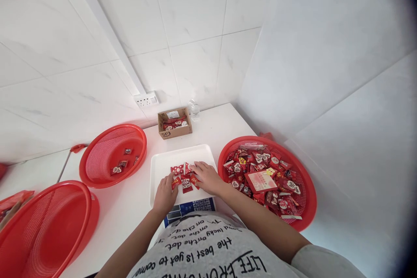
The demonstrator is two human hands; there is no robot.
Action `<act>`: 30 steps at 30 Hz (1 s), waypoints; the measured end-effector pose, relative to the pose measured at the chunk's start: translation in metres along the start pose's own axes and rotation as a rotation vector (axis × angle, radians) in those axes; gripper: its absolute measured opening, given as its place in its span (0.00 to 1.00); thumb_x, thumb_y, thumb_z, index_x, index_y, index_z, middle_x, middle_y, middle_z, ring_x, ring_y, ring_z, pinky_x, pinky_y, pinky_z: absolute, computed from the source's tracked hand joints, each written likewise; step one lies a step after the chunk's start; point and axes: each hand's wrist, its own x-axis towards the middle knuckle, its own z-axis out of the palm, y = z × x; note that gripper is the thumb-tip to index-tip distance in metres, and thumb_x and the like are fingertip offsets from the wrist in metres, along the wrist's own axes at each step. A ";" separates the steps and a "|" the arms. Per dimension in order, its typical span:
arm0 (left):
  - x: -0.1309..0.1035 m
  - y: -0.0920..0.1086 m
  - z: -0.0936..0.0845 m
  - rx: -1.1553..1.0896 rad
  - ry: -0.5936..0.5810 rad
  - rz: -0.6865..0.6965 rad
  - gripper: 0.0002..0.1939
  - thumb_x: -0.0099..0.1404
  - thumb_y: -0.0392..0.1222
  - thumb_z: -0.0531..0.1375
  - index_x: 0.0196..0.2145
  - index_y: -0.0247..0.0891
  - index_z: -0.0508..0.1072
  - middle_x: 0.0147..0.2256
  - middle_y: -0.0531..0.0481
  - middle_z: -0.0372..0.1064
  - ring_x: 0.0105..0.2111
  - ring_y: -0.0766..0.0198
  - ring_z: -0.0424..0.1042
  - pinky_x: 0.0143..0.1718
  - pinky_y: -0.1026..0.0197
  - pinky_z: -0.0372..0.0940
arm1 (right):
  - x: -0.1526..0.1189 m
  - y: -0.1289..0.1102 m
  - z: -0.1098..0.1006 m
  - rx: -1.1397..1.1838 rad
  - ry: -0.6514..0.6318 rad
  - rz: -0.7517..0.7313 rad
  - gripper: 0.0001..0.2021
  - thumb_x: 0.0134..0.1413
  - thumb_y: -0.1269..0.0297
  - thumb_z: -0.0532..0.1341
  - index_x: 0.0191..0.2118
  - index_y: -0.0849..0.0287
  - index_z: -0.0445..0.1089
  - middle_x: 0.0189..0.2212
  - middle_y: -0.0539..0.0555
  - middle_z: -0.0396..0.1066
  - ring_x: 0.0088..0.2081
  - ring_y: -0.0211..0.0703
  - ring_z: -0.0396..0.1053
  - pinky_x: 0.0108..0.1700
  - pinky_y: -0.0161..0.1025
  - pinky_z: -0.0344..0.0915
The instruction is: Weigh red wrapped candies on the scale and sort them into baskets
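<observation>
Several red wrapped candies (186, 183) lie grouped on a white tray (163, 160), which sits on a scale with a blue keypad (192, 206). At the left of the group, my left hand (165, 193) has its fingers and thumb closed around the edge of a red candy packet (176, 181). On the opposite side, my right hand (206, 177) rests over the packets with its fingers stretched out and apart. Its fingertips touch a red and white packet (187, 167), and another red packet lies by its thumb. The palms of both hands are hidden.
A red basket (309, 200) heaped with candy packets and a pink card (261, 181) stands at right. On the left are a red basket (97, 147) holding a few candies and another red basket (65, 234). Behind the tray are a cardboard box (176, 132) and clear plastic (194, 109).
</observation>
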 end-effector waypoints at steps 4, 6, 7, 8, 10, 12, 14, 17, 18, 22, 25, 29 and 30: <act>0.003 0.000 0.000 -0.037 -0.022 -0.063 0.20 0.62 0.40 0.52 0.53 0.39 0.59 0.45 0.44 0.66 0.47 0.54 0.66 0.45 0.49 0.64 | -0.001 -0.003 0.000 -0.021 0.023 0.035 0.30 0.49 0.66 0.59 0.60 0.52 0.53 0.60 0.59 0.53 0.60 0.53 0.49 0.56 0.52 0.51; 0.004 0.002 0.001 -0.078 -0.038 -0.087 0.21 0.63 0.42 0.52 0.54 0.38 0.58 0.45 0.43 0.66 0.47 0.55 0.66 0.45 0.50 0.64 | -0.001 -0.005 0.001 -0.023 0.035 0.040 0.30 0.50 0.66 0.58 0.60 0.52 0.53 0.60 0.60 0.54 0.60 0.54 0.51 0.56 0.52 0.51; 0.004 0.004 0.002 -0.098 -0.045 -0.090 0.21 0.63 0.42 0.52 0.54 0.38 0.58 0.45 0.43 0.66 0.47 0.55 0.66 0.45 0.51 0.64 | -0.001 -0.005 0.002 -0.023 0.039 0.039 0.30 0.50 0.66 0.58 0.60 0.53 0.53 0.60 0.61 0.54 0.59 0.54 0.51 0.55 0.52 0.52; 0.004 0.005 0.002 -0.115 -0.050 -0.087 0.22 0.64 0.42 0.51 0.55 0.38 0.57 0.45 0.43 0.65 0.47 0.56 0.66 0.45 0.51 0.64 | -0.001 -0.005 0.003 -0.022 0.042 0.038 0.30 0.50 0.65 0.58 0.60 0.53 0.53 0.60 0.61 0.54 0.59 0.54 0.52 0.55 0.52 0.52; 0.004 0.008 0.004 -0.121 -0.040 -0.058 0.22 0.64 0.44 0.51 0.56 0.39 0.56 0.46 0.43 0.65 0.47 0.56 0.66 0.45 0.51 0.64 | -0.001 -0.006 0.005 -0.016 0.047 0.038 0.29 0.50 0.65 0.58 0.60 0.52 0.53 0.60 0.60 0.54 0.58 0.54 0.53 0.55 0.51 0.52; 0.004 0.010 0.005 -0.084 -0.002 -0.011 0.24 0.64 0.46 0.52 0.56 0.39 0.56 0.49 0.42 0.63 0.51 0.54 0.64 0.49 0.49 0.62 | -0.001 -0.006 0.006 -0.008 0.048 0.043 0.29 0.50 0.64 0.58 0.60 0.52 0.53 0.60 0.60 0.53 0.59 0.55 0.52 0.55 0.51 0.52; 0.005 0.011 0.006 -0.031 0.030 0.044 0.26 0.63 0.49 0.53 0.57 0.38 0.56 0.53 0.40 0.60 0.55 0.52 0.59 0.53 0.47 0.58 | -0.002 -0.006 0.005 -0.006 0.045 0.047 0.29 0.51 0.63 0.58 0.60 0.52 0.53 0.60 0.60 0.52 0.59 0.54 0.52 0.55 0.51 0.52; 0.006 0.010 0.011 0.026 0.021 0.109 0.31 0.62 0.52 0.54 0.59 0.38 0.53 0.58 0.39 0.53 0.60 0.50 0.50 0.56 0.45 0.53 | -0.003 -0.006 0.004 -0.024 0.051 0.040 0.27 0.53 0.62 0.57 0.59 0.53 0.54 0.60 0.60 0.54 0.58 0.53 0.53 0.54 0.51 0.53; 0.007 0.010 0.013 0.040 0.004 0.123 0.32 0.62 0.53 0.54 0.60 0.38 0.52 0.60 0.39 0.50 0.61 0.50 0.46 0.57 0.45 0.52 | -0.003 -0.006 0.004 -0.033 0.057 0.037 0.26 0.54 0.62 0.56 0.59 0.53 0.54 0.59 0.60 0.55 0.58 0.53 0.53 0.54 0.50 0.53; 0.009 0.009 0.019 0.076 -0.060 0.148 0.35 0.61 0.54 0.54 0.62 0.40 0.49 0.63 0.40 0.45 0.63 0.49 0.39 0.58 0.42 0.47 | -0.002 -0.006 0.003 -0.061 0.094 0.045 0.24 0.55 0.65 0.55 0.58 0.53 0.57 0.56 0.59 0.59 0.56 0.50 0.56 0.53 0.47 0.55; 0.009 0.009 0.022 0.074 -0.095 0.139 0.36 0.62 0.53 0.53 0.63 0.41 0.45 0.63 0.42 0.46 0.64 0.50 0.37 0.59 0.41 0.45 | -0.002 -0.005 0.003 -0.060 0.117 0.054 0.23 0.54 0.66 0.55 0.57 0.54 0.58 0.55 0.59 0.61 0.55 0.49 0.57 0.53 0.46 0.56; 0.009 0.009 0.022 0.065 -0.123 0.112 0.36 0.62 0.52 0.53 0.63 0.42 0.43 0.63 0.42 0.46 0.64 0.50 0.36 0.59 0.40 0.44 | -0.001 -0.003 0.005 -0.041 0.130 0.051 0.22 0.54 0.69 0.55 0.56 0.55 0.60 0.55 0.60 0.60 0.56 0.50 0.57 0.53 0.46 0.55; 0.010 0.009 0.021 0.063 -0.128 0.110 0.36 0.62 0.51 0.53 0.63 0.42 0.42 0.63 0.42 0.46 0.64 0.50 0.36 0.59 0.40 0.44 | 0.000 -0.002 0.005 -0.036 0.135 0.049 0.22 0.53 0.70 0.55 0.55 0.55 0.61 0.55 0.60 0.60 0.56 0.49 0.56 0.53 0.46 0.55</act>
